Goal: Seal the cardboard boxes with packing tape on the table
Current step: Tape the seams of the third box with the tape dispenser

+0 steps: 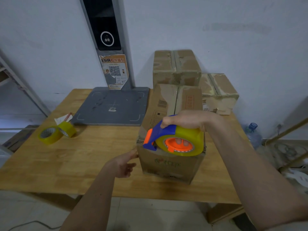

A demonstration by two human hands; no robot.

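Note:
A cardboard box (168,165) stands on the wooden table (83,164) in front of me, its top flaps closed. My right hand (186,120) grips a blue and orange tape dispenser (175,140) loaded with a yellowish tape roll, held at the box's near top edge. My left hand (124,165) touches the box's near left corner with its fingertips. Behind it stand two taped boxes, one (176,67) stacked at the back and another (220,92) to the right.
Two spare yellow tape rolls (56,133) lie at the table's left, with a scrap of paper (64,118) behind them. A grey scanner base plate (111,107) with an upright post sits at the back. A water bottle (253,134) stands on the floor, right.

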